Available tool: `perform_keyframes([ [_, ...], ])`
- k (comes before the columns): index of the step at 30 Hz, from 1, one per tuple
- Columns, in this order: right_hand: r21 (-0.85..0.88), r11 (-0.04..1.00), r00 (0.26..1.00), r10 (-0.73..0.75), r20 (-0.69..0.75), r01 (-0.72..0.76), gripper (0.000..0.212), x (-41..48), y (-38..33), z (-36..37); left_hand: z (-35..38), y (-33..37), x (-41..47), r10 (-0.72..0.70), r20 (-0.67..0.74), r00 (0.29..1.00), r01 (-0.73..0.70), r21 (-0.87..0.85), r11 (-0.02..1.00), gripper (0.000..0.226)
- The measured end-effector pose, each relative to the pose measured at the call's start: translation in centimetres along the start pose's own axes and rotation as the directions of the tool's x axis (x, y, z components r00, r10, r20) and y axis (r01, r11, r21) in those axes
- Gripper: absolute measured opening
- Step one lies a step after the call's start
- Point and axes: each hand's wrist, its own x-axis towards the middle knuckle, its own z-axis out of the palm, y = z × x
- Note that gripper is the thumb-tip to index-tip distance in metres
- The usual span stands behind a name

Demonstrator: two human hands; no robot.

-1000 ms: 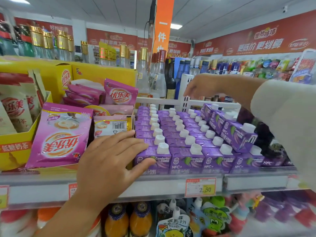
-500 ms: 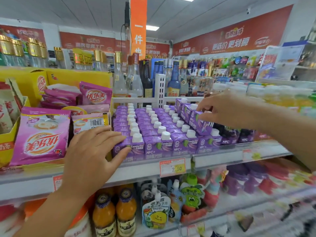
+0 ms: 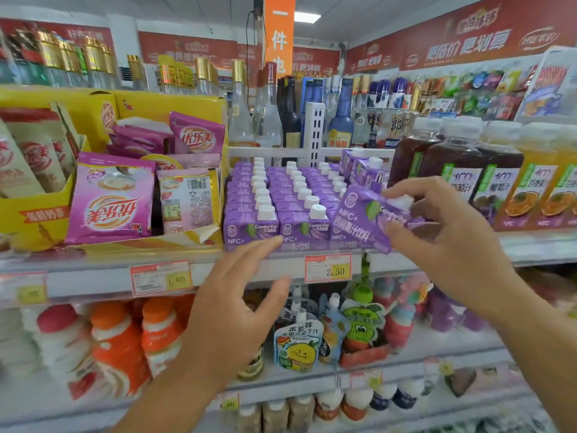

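Observation:
Rows of purple juice cartons [image 3: 265, 198] with white caps fill the middle of the shelf [image 3: 93, 273]. My right hand [image 3: 449, 242] holds one purple carton [image 3: 362, 220] tilted in the air just in front of the right rows, fingers curled around its cap end. My left hand [image 3: 237, 301] hovers in front of the shelf edge below the front left carton, fingers spread and relaxed, holding nothing.
Pink milk-tea pouches [image 3: 112, 201] in yellow display boxes [image 3: 37, 220] stand to the left. Dark and orange juice bottles [image 3: 468, 173] stand to the right. Glass bottles [image 3: 268, 114] line the back. A 2.50 price tag [image 3: 327, 268] hangs on the shelf edge; pouches and bottles fill lower shelves.
My right hand has lifted a purple carton off the right rows and brought it forward. My left hand has come off the front left carton and pulled back below the shelf edge.

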Motion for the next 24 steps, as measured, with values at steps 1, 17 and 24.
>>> perform_keyframes([
  [1,0.143,0.989,0.994,0.025,0.106,-0.040,0.027,-1.4,-0.2,0.9,0.3,0.3,-0.4,-0.118,0.120,0.986,0.138,-0.171,0.976,0.056],
  [17,0.511,0.710,0.865,0.301,0.402,-0.484,0.042,-12.4,2.7,10.0,1.2,-2.6,-8.9,-0.445,0.529,0.723,0.687,-0.621,0.378,0.044],
  [24,0.214,0.878,0.855,0.318,0.409,-0.428,0.067,-15.2,1.6,12.2,1.7,-2.6,-11.3,-0.537,0.478,0.695,0.695,-0.637,0.333,0.042],
])
